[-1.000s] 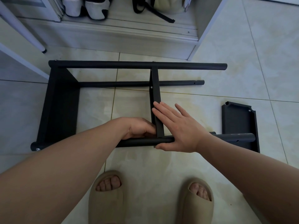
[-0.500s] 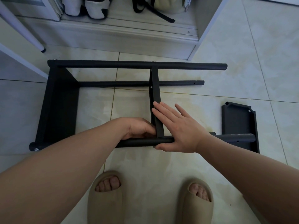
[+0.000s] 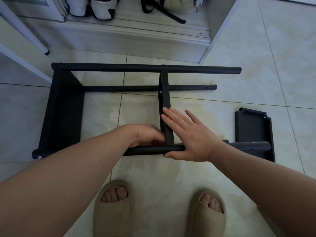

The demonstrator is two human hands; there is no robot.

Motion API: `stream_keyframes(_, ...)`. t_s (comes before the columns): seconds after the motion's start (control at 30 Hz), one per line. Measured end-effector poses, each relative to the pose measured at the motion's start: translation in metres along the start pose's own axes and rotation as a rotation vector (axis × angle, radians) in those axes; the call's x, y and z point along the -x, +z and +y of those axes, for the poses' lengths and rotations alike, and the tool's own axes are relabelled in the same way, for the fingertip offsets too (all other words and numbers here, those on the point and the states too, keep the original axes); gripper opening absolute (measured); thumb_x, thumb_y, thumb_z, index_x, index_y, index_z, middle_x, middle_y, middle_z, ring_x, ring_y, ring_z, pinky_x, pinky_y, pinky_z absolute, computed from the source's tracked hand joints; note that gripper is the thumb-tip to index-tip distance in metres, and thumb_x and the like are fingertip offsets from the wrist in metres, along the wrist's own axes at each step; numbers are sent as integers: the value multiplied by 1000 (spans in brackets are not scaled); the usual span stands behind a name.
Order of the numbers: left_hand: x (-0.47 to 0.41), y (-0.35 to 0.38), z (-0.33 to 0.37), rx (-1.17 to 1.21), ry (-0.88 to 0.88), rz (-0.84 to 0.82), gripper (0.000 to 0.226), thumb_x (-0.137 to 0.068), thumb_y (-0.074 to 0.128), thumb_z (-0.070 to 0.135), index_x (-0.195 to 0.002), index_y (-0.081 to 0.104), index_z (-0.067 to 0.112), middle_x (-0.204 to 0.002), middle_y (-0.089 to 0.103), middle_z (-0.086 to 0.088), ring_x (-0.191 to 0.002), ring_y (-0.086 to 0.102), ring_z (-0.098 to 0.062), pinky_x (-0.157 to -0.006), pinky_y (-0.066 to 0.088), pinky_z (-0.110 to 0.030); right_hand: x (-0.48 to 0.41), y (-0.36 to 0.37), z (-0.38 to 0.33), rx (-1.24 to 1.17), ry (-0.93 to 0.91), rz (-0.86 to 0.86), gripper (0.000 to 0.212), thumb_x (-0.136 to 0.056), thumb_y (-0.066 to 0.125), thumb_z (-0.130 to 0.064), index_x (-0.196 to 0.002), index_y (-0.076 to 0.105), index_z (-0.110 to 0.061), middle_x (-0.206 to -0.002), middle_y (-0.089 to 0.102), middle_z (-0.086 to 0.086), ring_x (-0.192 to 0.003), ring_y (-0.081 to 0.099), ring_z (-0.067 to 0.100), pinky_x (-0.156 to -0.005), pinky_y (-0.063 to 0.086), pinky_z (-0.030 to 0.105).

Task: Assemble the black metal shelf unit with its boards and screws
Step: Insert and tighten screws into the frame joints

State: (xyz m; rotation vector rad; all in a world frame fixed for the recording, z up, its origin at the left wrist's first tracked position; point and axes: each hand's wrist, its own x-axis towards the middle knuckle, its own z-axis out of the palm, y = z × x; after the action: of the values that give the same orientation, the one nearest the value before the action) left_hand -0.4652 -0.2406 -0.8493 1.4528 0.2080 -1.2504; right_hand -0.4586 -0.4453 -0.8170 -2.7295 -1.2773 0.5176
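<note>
The black shelf frame point(image 3: 66, 108) lies on its side on the tiled floor point(image 3: 222, 48), with four round poles showing: two at the far side, one point(image 3: 147, 67) above the other point(image 3: 150, 87), and two near the person, where the front pole point(image 3: 153, 150) hides most of the one behind it. Two boards are fitted between the poles, the end board at the left and a middle board point(image 3: 165, 100); a third board point(image 3: 253, 132) lies loose on the floor at the right, under the near pole's end. The left hand point(image 3: 148, 135) is curled with its fingers closed at the joint of the middle board and the near pole; what it grips is hidden. The right hand point(image 3: 189, 135) lies flat, fingers spread open, pressing that board's right face. Two feet in beige slippers point(image 3: 111, 207) stand below.
</note>
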Motion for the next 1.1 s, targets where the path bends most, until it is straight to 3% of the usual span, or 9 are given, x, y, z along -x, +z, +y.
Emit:
stream_keyframes(0.07, 1, -1, 0, 8, -1, -18, 13, -73, 67, 16, -71, 79, 18, -81, 74, -6, -72, 71, -15, -67, 55, -23, 0, 0, 0, -1, 0, -1, 109, -83, 32, -86, -163, 1, -19, -169, -13, -7, -154, -16, 9, -127, 4, 48)
stream_keyframes(0.13, 1, -2, -1, 35, -4, -49, 27, -84, 61, 8, -68, 80, 20, -78, 74, -4, -71, 70, -14, -66, 54, -23, 1, 0, 0, 0, -2, -3, 109, -83, 32, -86, -163, 0, -19, -169, -14, -6, -154, -16, 9, -127, 3, 48)
stream_keyframes(0.2, 3, -2, -2, 46, -16, -87, 35, -90, 54, 6, -72, 80, 20, -83, 74, -4, -77, 70, -15, -75, 54, -27, 1, 0, 0, 5, -3, -5, 109, -84, 32, -86, -163, 0, -19, -169, -15, -6, -154, -17, 8, -127, 3, 48)
stream_keyframes(0.33, 2, -2, 2, -9, -56, -87, 27, -93, 59, 17, -77, 79, 21, -82, 71, -3, -70, 65, -13, -71, 50, -30, 1, -1, -1, 2, -4, -11, 108, -85, 34, -85, -163, 0, -18, -169, -14, -6, -154, -17, 9, -127, 2, 48)
stream_keyframes(0.5, 2, 0, 1, 6, -17, -24, 18, -91, 60, 7, -84, 75, 12, -79, 73, -6, -67, 69, -14, -63, 54, -23, 1, -3, -2, 3, -3, -19, 108, -84, 32, -85, -163, 0, -18, -169, -15, -6, -154, -18, 9, -127, 1, 47)
stream_keyframes(0.8, -1, -2, -3, 105, 32, -41, 39, -89, 51, -7, -70, 77, 15, -76, 71, -7, -68, 68, -14, -64, 55, -21, 1, -2, -1, 0, 1, -21, 109, -84, 33, -85, -163, -1, -19, -169, -16, -7, -154, -18, 8, -127, 2, 47)
stream_keyframes(0.97, -1, -1, -3, 118, 15, -80, 28, -91, 51, -2, -85, 75, 11, -85, 73, -6, -79, 68, -17, -80, 53, -30, 1, -2, -1, -7, -3, -11, 108, -84, 32, -85, -163, 0, -19, -169, -15, -6, -154, -17, 8, -127, 2, 47)
stream_keyframes(1.1, 2, 0, 2, 54, -42, -116, 28, -94, 51, 5, -83, 76, 14, -81, 69, -5, -72, 63, -16, -72, 49, -31, 1, -2, -1, -1, -1, -14, 108, -84, 33, -85, -163, -1, -19, -169, -15, -6, -154, -18, 8, -127, 2, 47)
